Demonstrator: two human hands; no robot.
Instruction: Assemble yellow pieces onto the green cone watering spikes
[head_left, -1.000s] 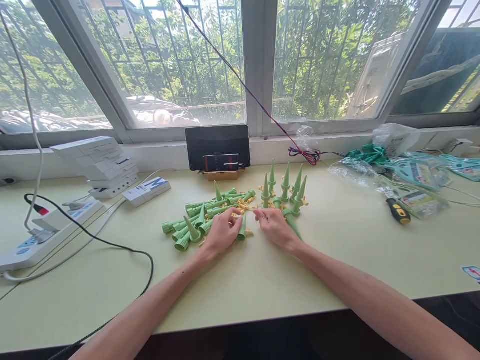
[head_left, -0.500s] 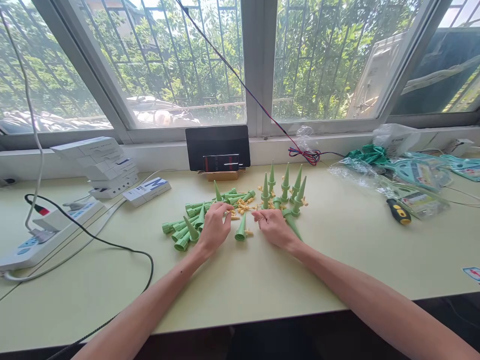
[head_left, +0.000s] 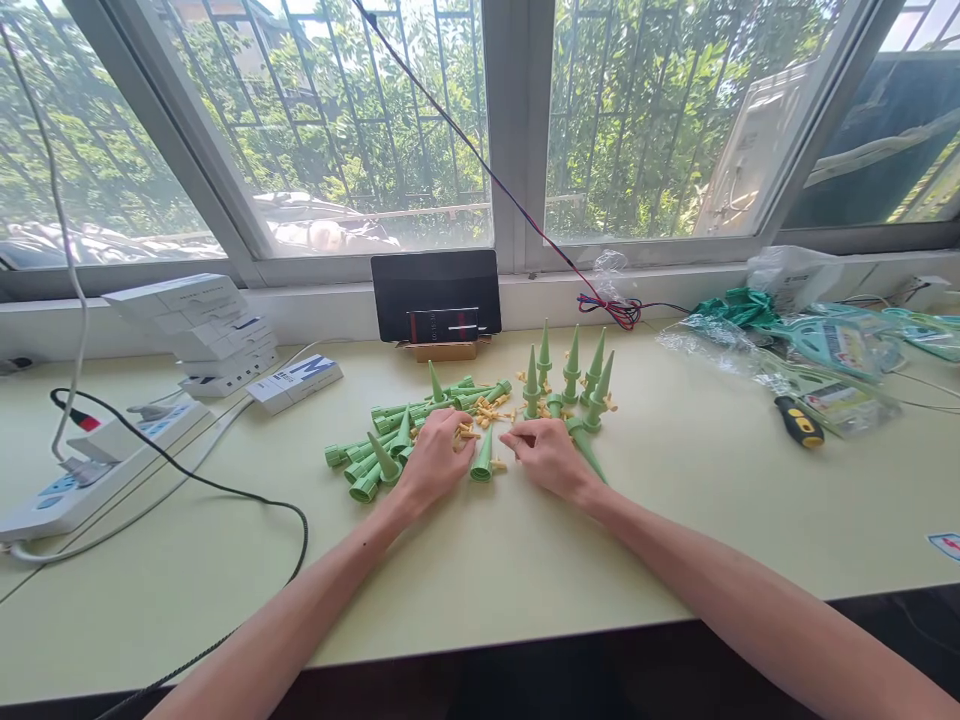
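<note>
My left hand (head_left: 439, 450) rests over the heap's right side, thumb and forefinger apart beside a green cone spike (head_left: 482, 462) that stands point up between my hands. I see nothing held in it. My right hand (head_left: 551, 457) is closed, its fingertips pinched together just right of that cone; whatever they hold is too small or hidden. Below those fingertips lies a small yellow valve-like piece (head_left: 499, 465). More yellow pieces (head_left: 491, 412) are scattered behind, beside several green spikes (head_left: 364, 487) lying at the left. Several spikes with yellow pieces fitted (head_left: 571, 368) stand upright beyond my right hand.
A black tablet (head_left: 435, 285) leans at the back with a phone before it. White boxes (head_left: 217, 330) and a power strip (head_left: 105, 475) with cables are at left. At right are a screwdriver (head_left: 799, 422) and plastic bags (head_left: 840, 395). The table's front edge is near.
My left hand has shifted slightly right and down towards the standing cone, its thumb and forefinger now apart. The fingers of my right hand have stretched slightly left.
</note>
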